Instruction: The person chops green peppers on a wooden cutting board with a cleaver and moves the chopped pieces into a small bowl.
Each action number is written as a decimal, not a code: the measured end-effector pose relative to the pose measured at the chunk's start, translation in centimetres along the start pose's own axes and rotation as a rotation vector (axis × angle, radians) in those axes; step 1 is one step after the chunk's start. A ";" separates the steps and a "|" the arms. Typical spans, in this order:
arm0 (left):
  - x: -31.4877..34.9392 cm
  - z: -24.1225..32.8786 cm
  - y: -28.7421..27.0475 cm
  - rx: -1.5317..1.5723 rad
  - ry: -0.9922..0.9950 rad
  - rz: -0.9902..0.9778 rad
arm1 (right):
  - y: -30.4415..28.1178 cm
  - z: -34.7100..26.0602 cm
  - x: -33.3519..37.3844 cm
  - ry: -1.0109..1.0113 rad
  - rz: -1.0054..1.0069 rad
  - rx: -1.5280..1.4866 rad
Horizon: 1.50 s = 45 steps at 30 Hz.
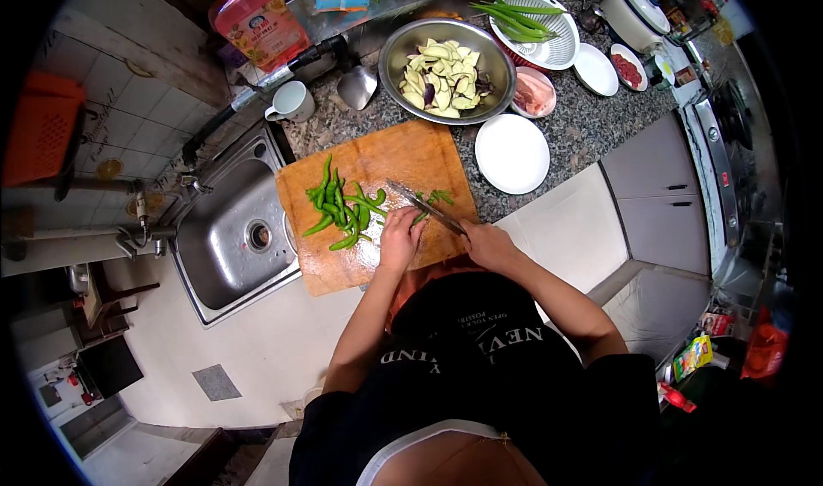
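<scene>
My right hand (489, 244) is wrapped round the handle of a kitchen knife (429, 207), its blade pointing up and left across the wooden cutting board (403, 147). Close by the blade, my left hand (400, 238) presses bent fingers on a green pepper (419, 218), mostly hidden under the fingertips. Small cut pepper pieces (441, 196) lie just beyond the knife. On the board's left half rests a loose heap of whole green peppers (339, 205).
A steel bowl (387, 73) of cut eggplant stands behind the board, with a white plate (512, 153) to its right. Further right are raw meat (533, 94), a white colander (561, 53) with long green pods, and another dish of meat (627, 71). A sink (231, 259) lies left.
</scene>
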State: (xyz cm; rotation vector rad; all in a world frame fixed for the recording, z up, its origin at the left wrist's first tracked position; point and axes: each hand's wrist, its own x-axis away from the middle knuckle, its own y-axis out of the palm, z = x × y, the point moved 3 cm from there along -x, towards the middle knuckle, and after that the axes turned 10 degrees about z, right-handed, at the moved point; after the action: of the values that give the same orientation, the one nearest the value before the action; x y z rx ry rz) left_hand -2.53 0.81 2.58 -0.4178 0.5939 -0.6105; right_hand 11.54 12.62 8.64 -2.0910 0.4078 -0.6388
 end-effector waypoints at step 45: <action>0.9 -1.5 -0.3 -0.148 -0.162 0.097 | -2.3 0.6 2.7 -0.148 -0.039 0.100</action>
State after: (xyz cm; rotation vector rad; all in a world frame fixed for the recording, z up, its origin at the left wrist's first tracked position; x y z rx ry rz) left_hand -2.96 -0.26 1.25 -0.5687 0.5028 -0.4370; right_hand 14.21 12.95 11.06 -2.0389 0.2476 -0.5126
